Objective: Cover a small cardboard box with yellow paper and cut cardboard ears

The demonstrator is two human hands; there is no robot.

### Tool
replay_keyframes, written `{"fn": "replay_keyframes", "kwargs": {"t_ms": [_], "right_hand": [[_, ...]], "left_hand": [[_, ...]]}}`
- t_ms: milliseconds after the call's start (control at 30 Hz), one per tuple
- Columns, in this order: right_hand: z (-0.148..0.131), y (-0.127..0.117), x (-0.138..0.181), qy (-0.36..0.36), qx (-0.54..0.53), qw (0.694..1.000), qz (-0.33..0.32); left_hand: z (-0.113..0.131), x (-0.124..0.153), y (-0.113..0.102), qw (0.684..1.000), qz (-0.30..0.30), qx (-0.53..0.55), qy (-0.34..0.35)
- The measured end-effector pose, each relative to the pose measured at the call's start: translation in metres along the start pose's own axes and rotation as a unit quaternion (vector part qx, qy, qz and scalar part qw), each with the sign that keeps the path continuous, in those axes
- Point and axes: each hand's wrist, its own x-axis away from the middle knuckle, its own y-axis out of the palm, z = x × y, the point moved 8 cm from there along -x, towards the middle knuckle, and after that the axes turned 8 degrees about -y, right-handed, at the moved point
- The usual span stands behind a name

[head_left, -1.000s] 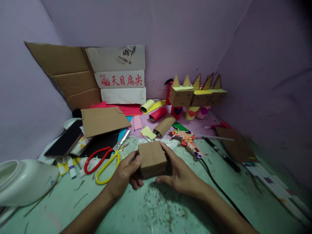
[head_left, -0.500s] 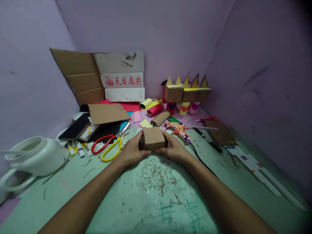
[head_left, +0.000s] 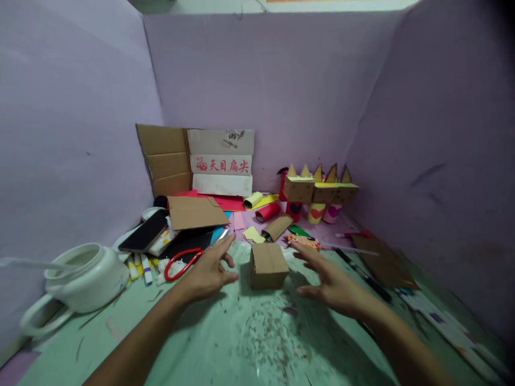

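A small brown cardboard box (head_left: 268,266) rests on the green tabletop (head_left: 209,343), between my two hands and touched by neither. To its left, my left hand (head_left: 211,271) is open with the fingers apart, in front of the red-handled scissors (head_left: 177,266), whose other handle it hides. On the box's right side my right hand (head_left: 328,279) hovers open, thumb and fingers spread. Behind its fingertips lies a glue gun with a flowery pattern (head_left: 303,242), partly covered by the hand.
Cardboard figures with pointed ears (head_left: 300,188) stand at the back right. A white pot (head_left: 90,279) with a handle is at the left, near a phone (head_left: 144,231). Paper tubes (head_left: 267,212), a cardboard sheet (head_left: 197,213) and a black pen (head_left: 364,274) lie around. Purple walls enclose three sides.
Both hands have let go of the cardboard box and moved apart to either side. The box now stands on the table. The camera view has tilted up.
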Motion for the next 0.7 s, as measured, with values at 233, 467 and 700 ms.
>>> {"fn": "replay_keyframes", "kwargs": {"t_ms": [233, 467, 700], "right_hand": [[-0.055, -0.07, -0.054, -0.045, 0.036, 0.994, 0.098], [-0.046, -0.008, -0.155, -0.078, 0.142, 0.986, -0.05], [-0.019, 0.002, -0.21, 0.035, 0.233, 0.962, -0.137]], "left_hand": [[-0.025, 0.014, -0.114, 0.933, 0.337, 0.093, -0.09], [-0.026, 0.004, -0.09, 0.923, 0.253, -0.258, -0.135], [-0.034, 0.005, -0.055, 0.873, 0.067, -0.441, -0.196]]}}
